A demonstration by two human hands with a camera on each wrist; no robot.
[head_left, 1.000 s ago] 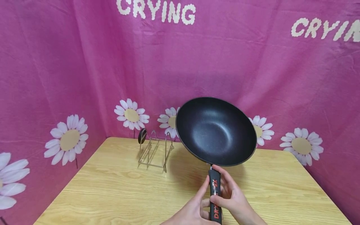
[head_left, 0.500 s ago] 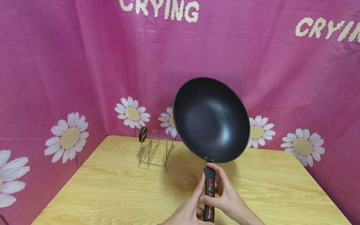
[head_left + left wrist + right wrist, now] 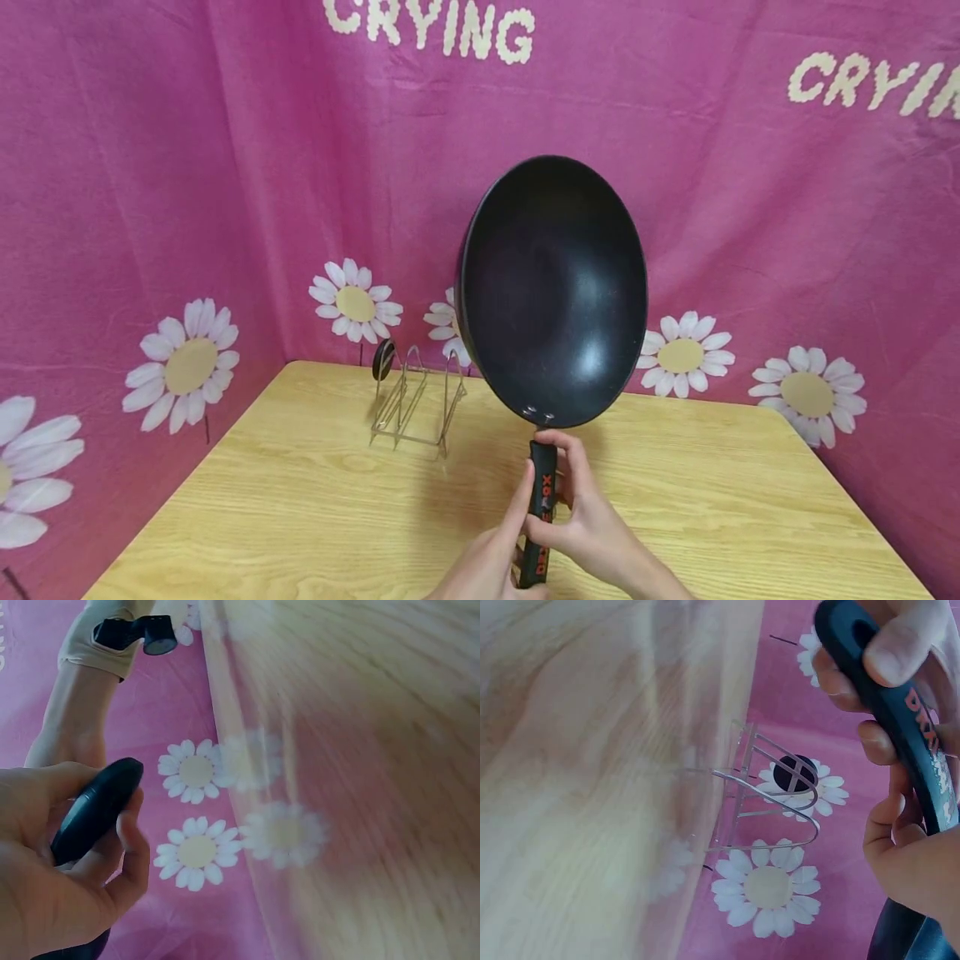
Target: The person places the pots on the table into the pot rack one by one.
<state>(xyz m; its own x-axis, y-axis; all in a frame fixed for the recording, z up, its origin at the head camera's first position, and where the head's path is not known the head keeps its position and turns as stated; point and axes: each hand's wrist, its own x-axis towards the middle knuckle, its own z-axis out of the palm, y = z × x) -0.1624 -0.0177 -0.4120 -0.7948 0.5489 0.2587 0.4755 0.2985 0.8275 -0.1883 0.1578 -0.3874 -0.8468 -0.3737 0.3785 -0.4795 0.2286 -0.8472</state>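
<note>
A black wok (image 3: 555, 292) is held up above the table in the head view, tilted so its hollow faces me. Its black handle (image 3: 542, 500) with red lettering points down towards me. My left hand (image 3: 487, 554) grips the lower part of the handle, thumb along its left side. Higher up, my right hand (image 3: 588, 525) holds the handle from the right, index finger near the wok's neck and thumb across the front. The left wrist view shows the handle's end (image 3: 97, 810) inside my curled left fingers. In the right wrist view, both hands surround the handle (image 3: 892, 705).
A wire rack (image 3: 407, 437) with upright loops stands on the wooden table (image 3: 300, 517), left of the wok. A black round piece (image 3: 382, 359) sits at the rack's back left. Pink cloth (image 3: 337, 167) with daisies hangs behind and at the sides.
The wok has risen and shifted a little left. It has tilted more upright and turned, so its left outer side now shows. Both hands keep hold of the handle.
</note>
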